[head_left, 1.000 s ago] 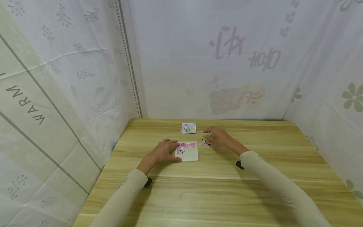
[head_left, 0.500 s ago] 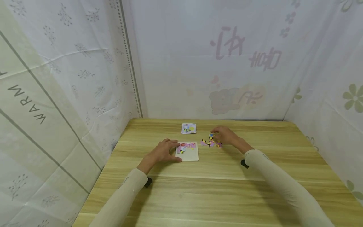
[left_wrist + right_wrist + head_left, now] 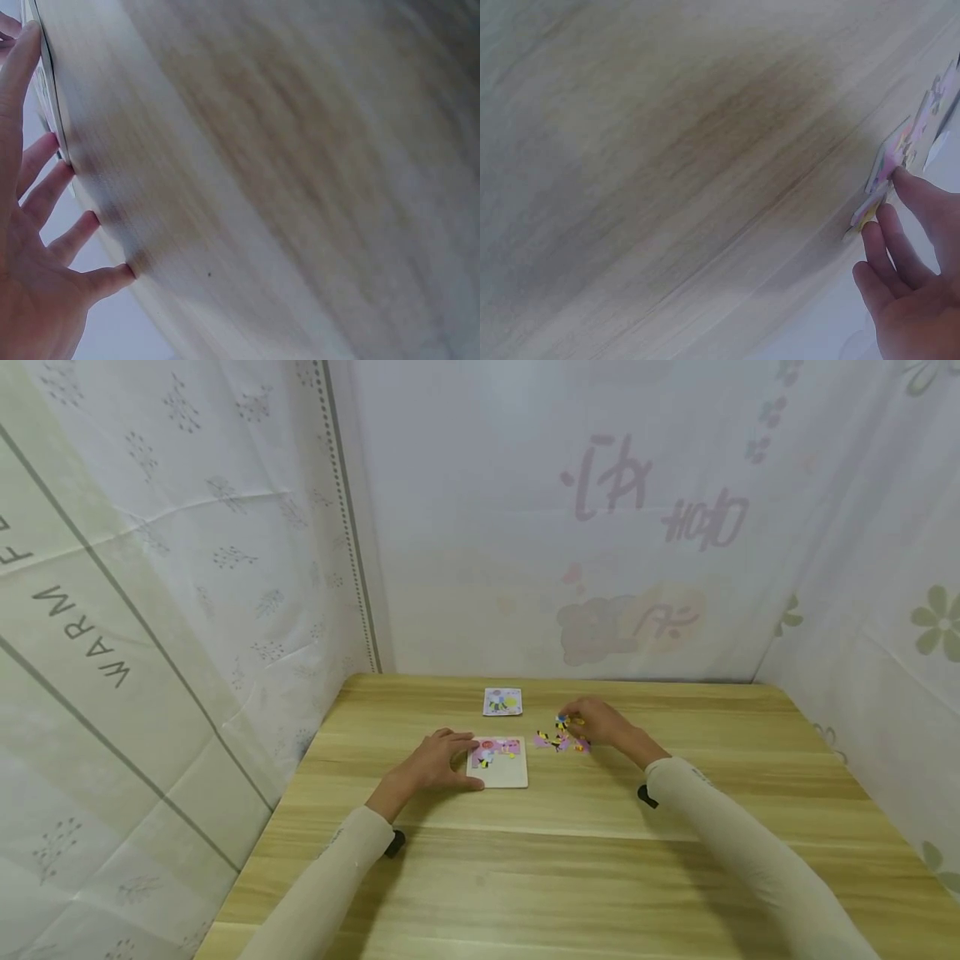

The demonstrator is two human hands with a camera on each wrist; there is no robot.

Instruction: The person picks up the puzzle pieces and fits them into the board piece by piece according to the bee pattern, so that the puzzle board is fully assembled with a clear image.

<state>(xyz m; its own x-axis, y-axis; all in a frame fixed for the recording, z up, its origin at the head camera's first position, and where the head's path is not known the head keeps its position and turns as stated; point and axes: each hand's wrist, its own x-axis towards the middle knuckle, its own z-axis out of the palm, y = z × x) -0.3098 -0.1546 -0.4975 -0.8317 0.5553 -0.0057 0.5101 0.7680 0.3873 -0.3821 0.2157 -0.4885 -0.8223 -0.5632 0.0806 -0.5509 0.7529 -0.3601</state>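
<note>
Rightward, away from the board, is how our right hand (image 3: 600, 723) has shifted since the earliest frame, uncovering more of the loose pink, yellow and black printed puzzle pieces (image 3: 553, 742), while our left hand (image 3: 431, 764) has kept its place. Those pieces form a loose band running left to right on the pale wood-grain tabletop (image 3: 487, 877), just right of the square cream puzzle board (image 3: 510, 774). Our right hand is clearly the nearer one, coming at the band's far-right end from the right; the board lies to the left of its fingers (image 3: 900, 244), and slightly nearer to us. Up close, the thumb touches a pink piece and the neighbouring fingertips sit beside a yellow one; we cannot tell whether anything is pinched. Our left fingers are spread and unclenched, with thumb and index touching the board's left side. Pink fitted pieces (image 3: 507, 747) fill its upper strip and some of its left, so the bare lower-right part faces the loose band's side.
</note>
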